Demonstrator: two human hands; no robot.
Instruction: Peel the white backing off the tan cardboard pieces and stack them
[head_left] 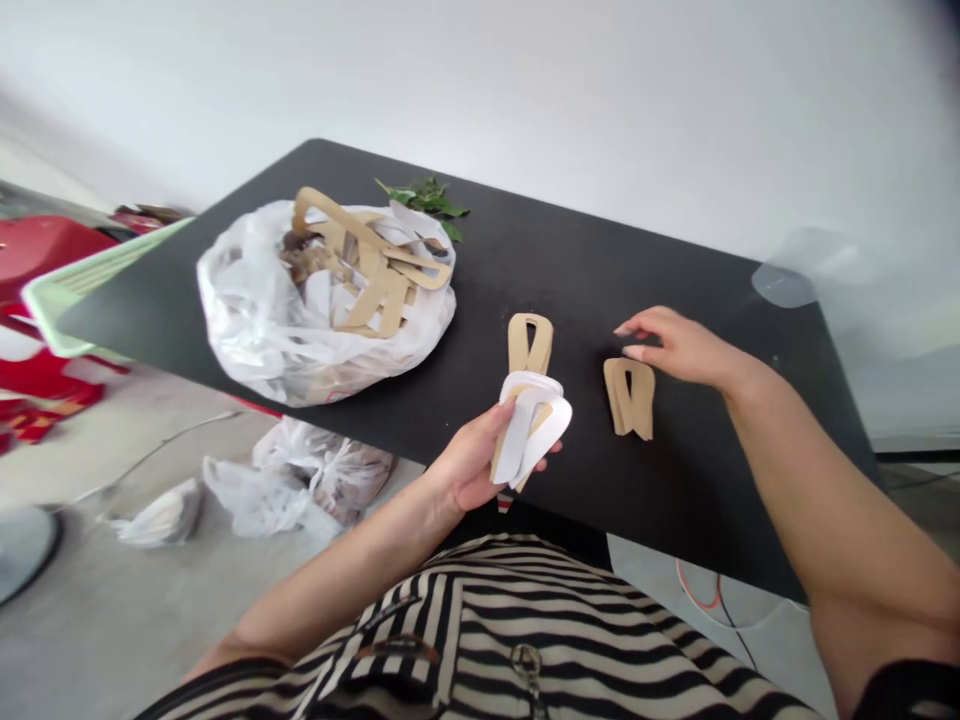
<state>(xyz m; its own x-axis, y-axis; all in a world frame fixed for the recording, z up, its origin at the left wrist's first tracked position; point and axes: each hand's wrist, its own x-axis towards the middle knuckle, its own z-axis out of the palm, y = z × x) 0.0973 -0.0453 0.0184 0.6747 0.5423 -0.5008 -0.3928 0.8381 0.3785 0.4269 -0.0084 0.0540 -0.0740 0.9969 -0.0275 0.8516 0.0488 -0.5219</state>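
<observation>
L hand [480, 455] has its grip closed on white & tan cutouts [526, 425], held over the table's [480, 270] near edge. R hand [671, 345] hovers w/ grip spread, nothing in it, just beside a tan stack [630, 398] on the table. Plastic bag [255, 330] of cutout scraps [367, 265] sits well to the L.

A stack of tan, card-like loops [517, 345] lies with its rounded end outward; over its near end, partly hiding it, a loosely fanned bunch of white and tan paper-like loops [514, 440] tilts; right of that stack lies a second tan, card-like looped stack [618, 398], slightly splayed
</observation>
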